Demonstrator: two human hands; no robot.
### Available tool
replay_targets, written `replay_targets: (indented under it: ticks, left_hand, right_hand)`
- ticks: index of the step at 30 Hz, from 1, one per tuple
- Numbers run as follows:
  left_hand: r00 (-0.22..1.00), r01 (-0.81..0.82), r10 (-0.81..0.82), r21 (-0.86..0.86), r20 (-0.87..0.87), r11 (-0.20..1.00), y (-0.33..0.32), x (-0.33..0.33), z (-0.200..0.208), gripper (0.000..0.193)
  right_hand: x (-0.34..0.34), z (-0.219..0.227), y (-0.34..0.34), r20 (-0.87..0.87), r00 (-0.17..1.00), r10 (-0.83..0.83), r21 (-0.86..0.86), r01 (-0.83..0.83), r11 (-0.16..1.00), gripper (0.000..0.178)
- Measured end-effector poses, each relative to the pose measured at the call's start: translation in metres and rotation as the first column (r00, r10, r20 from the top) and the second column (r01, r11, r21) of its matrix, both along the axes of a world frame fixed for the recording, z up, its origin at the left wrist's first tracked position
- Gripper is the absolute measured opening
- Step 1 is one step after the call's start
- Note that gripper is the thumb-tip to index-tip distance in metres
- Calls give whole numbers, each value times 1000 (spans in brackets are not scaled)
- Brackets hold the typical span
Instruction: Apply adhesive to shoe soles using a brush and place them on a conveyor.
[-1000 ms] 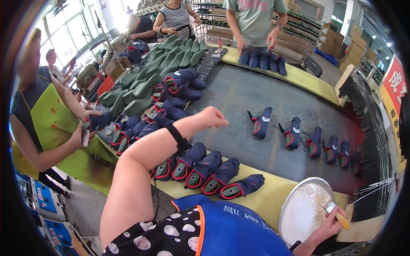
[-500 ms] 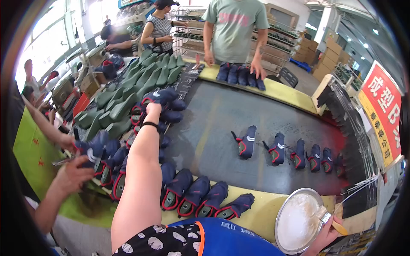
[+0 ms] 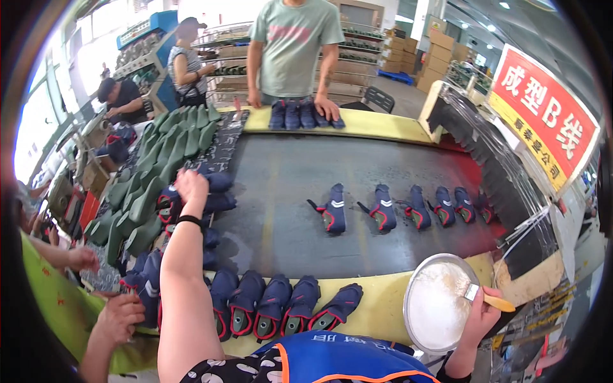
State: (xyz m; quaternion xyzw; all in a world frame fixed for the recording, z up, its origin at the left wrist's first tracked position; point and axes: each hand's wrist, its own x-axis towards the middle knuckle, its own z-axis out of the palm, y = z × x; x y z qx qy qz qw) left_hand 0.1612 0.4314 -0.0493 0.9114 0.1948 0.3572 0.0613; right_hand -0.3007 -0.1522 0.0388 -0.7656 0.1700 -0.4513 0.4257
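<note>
My left hand (image 3: 191,185) reaches out to the left over a row of navy shoe uppers (image 3: 218,202) on green lasts. Its fingers are curled, and whatever they hold is hidden. My right hand (image 3: 480,322), at the lower right, is closed round a brush with a yellow handle (image 3: 499,304); its bristles sit in a round metal bowl (image 3: 408,319) of white paste. More navy shoes with red edging (image 3: 276,299) stand along the near yellow ledge (image 3: 383,300). Several others with white stripes (image 3: 383,207) lie on the dark belt (image 3: 287,223).
Bare green lasts (image 3: 169,150) are heaped at the left. A co-worker's hand (image 3: 120,316) holds a navy shoe at the lower left. Across the belt, a person in a pale green shirt (image 3: 297,51) touches several shoes (image 3: 290,115). A red and yellow sign (image 3: 543,118) and black brush curtain (image 3: 491,140) are at right.
The view has swung, so the belt and its shoes appear further left. My left hand stays by the left row, and the brush stays in my right. The lower-left co-worker's hands have shifted.
</note>
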Motion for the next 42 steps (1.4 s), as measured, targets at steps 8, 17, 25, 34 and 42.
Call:
replay_targets:
  ticks: [8, 17, 25, 34, 42]
  left_hand:
    - [872, 348, -466, -479, -151, 806, -85, -57, 54, 31]
    - [374, -9, -901, -973, -219, 232, -171, -255, 46, 19]
    - [442, 38, -774, -852, -453, 521, -201, -305, -30, 17]
    - [615, 422, -763, -734, -200, 532, -212, -357, 12, 45]
    - [454, 614, -828, -557, -329, 558, -214, -388, 29, 100]
  right_hand:
    - [-10, -15, -16, 31, 999, 27, 83, -30, 996, 5]
    - [-28, -30, -38, -23, 991, -134, 221, 135, 966, 8]
    - [-29, -29, -35, -33, 985, -171, 237, 174, 956, 12]
    - [-22, -34, -41, -47, 988, -150, 201, 156, 967, 13]
    - [-4, -30, -41, 45, 989, -141, 161, 132, 978, 16]
